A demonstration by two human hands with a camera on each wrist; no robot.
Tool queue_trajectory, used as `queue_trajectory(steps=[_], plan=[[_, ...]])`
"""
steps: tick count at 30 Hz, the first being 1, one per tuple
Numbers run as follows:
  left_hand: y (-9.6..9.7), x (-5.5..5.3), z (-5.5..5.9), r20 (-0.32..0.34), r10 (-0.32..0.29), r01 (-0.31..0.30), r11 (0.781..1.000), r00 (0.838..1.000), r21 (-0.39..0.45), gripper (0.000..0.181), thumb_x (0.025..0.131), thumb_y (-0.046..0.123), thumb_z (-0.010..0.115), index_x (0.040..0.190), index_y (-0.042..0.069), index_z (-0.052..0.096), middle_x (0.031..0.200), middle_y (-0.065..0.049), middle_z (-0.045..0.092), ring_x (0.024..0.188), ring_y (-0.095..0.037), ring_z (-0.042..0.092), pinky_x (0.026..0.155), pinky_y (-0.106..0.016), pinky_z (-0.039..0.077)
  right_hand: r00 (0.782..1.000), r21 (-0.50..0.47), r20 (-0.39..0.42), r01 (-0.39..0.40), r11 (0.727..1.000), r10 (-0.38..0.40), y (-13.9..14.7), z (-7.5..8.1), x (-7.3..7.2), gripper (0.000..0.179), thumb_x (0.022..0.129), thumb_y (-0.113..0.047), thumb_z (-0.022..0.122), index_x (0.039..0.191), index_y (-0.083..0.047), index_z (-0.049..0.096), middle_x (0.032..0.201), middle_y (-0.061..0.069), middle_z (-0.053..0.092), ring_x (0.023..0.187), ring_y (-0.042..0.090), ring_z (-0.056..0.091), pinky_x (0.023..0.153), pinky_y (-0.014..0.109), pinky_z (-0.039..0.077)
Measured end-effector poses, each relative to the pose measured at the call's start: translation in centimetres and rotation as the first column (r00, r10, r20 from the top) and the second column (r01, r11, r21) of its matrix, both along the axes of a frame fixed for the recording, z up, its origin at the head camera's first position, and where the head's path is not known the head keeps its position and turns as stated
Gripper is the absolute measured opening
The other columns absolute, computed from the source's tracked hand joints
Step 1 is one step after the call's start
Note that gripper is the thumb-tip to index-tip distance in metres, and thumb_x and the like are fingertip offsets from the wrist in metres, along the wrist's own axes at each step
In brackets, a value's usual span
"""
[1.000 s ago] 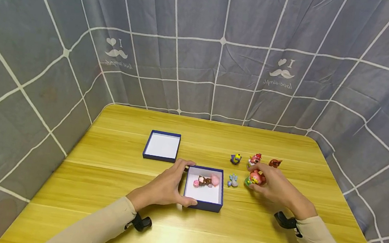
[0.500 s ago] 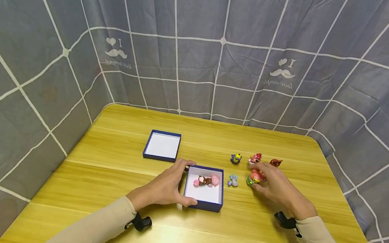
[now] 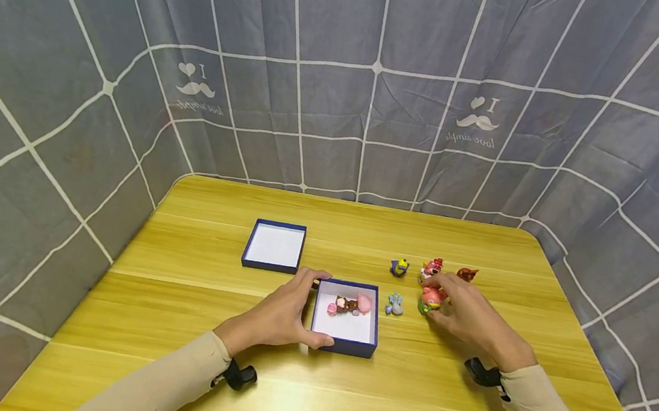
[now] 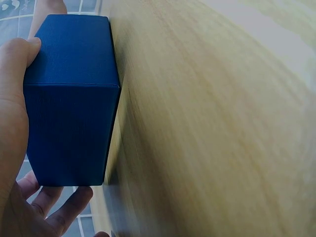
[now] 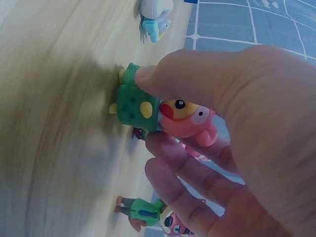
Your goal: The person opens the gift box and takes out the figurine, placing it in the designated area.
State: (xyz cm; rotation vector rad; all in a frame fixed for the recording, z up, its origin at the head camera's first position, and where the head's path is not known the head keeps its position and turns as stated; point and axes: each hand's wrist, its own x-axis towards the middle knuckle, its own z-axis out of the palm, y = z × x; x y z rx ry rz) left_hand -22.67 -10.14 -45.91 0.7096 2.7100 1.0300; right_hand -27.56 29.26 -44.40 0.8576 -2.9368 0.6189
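Note:
In the head view, a dark blue square box (image 3: 354, 348) with a white inside stands at the table's middle. My left hand (image 3: 276, 312) grips it at its left side, thumb at the front wall and fingers behind. A brown-and-pink figurine (image 3: 348, 306) lies inside the box. My right hand (image 3: 470, 319) pinches a pink-headed figurine in green clothes (image 5: 138, 103), thumb on its green body and fingertips on the opposite side. In the right wrist view its feet are close to the tabletop. A red-and-white figurine (image 3: 431, 269) stands just behind that hand's fingers.
The box's lid (image 3: 275, 245) lies with its white inside up, at the back left. A grey-blue figurine (image 3: 395, 305) lies right of the box. Behind it is a purple-and-yellow figurine (image 3: 399, 267); a reddish-brown one (image 3: 466, 275) is farther right. A grey grid-patterned curtain (image 3: 330, 103) surrounds the table.
The pink-headed figurine has shifted slightly and turned a little between my right fingers, its head now tipped lower. My left hand and the box have stayed put.

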Motion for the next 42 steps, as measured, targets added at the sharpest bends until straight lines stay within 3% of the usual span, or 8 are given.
queue_trajectory(steps=[10, 21, 25, 31, 35, 42], plan=[[0.0, -0.1, 0.1, -0.003, 0.001, -0.002, 1.0, 1.0, -0.008, 0.119, 0.072, 0.073, 0.089, 0.163, 0.024, 0.03, 0.151, -0.002, 0.046, 0.12, -0.017, 0.056, 0.112, -0.043, 0.05, 0.999, 0.025, 0.04, 0.019, 1.0, -0.02, 0.1, 0.2, 0.3, 0.061, 0.087, -0.016, 0.09, 0.141, -0.009, 0.063, 0.141, 0.021, 0.064, 0.124, 0.039, 0.066, 0.101, 0.059, 0.057], [0.0, -0.3, 0.1, -0.02, -0.002, 0.001, 1.0, 1.0, -0.014, 0.12, 0.072, 0.073, 0.089, 0.163, 0.024, 0.029, 0.152, -0.004, 0.046, 0.119, -0.018, 0.056, 0.111, -0.043, 0.051, 0.997, 0.06, 0.004, 0.083, 0.995, -0.083, 0.2, 0.9, 0.5, 0.062, 0.086, -0.029, 0.092, 0.14, -0.017, 0.066, 0.135, 0.01, 0.066, 0.113, 0.032, 0.07, 0.088, 0.057, 0.06], [0.0, -0.2, 0.2, -0.003, 0.002, -0.002, 1.0, 1.0, -0.013, 0.12, 0.072, 0.074, 0.088, 0.163, 0.024, 0.029, 0.152, -0.002, 0.046, 0.121, -0.018, 0.056, 0.112, -0.044, 0.05, 0.994, 0.051, -0.055, 0.097, 0.994, -0.094, 0.0, 1.3, 0.7, 0.057, 0.085, -0.033, 0.093, 0.135, -0.019, 0.069, 0.131, 0.007, 0.067, 0.109, 0.028, 0.071, 0.082, 0.052, 0.061], [0.0, 0.1, 0.1, 0.018, 0.008, -0.008, 1.0, 1.0, -0.01, 0.12, 0.071, 0.075, 0.087, 0.163, 0.026, 0.028, 0.153, -0.001, 0.045, 0.122, -0.018, 0.055, 0.112, -0.043, 0.05, 0.978, 0.023, -0.208, 0.035, 0.999, -0.029, -0.9, 2.0, 0.9, 0.047, 0.084, -0.025, 0.093, 0.126, -0.019, 0.073, 0.122, 0.007, 0.071, 0.103, 0.03, 0.071, 0.082, 0.051, 0.061], [0.0, 0.1, -0.1, 0.013, 0.01, -0.01, 1.0, 1.0, -0.015, 0.12, 0.071, 0.076, 0.087, 0.163, 0.027, 0.028, 0.154, -0.001, 0.044, 0.124, -0.018, 0.055, 0.113, -0.043, 0.05, 0.958, 0.032, -0.287, -0.012, 0.999, 0.021, -2.0, 2.7, 1.1, 0.048, 0.082, -0.028, 0.094, 0.124, -0.017, 0.074, 0.117, 0.008, 0.073, 0.105, 0.031, 0.072, 0.085, 0.056, 0.06], [-0.1, 0.0, -0.1, 0.0, 0.008, -0.008, 1.0, 1.0, -0.01, 0.12, 0.072, 0.076, 0.086, 0.163, 0.025, 0.029, 0.153, -0.004, 0.045, 0.123, -0.019, 0.056, 0.113, -0.044, 0.05, 0.935, 0.054, -0.318, -0.145, 0.988, 0.154, -5.0, 3.9, 1.6, 0.051, 0.083, -0.029, 0.094, 0.127, -0.015, 0.074, 0.117, 0.005, 0.071, 0.094, 0.022, 0.068, 0.084, 0.045, 0.06]])
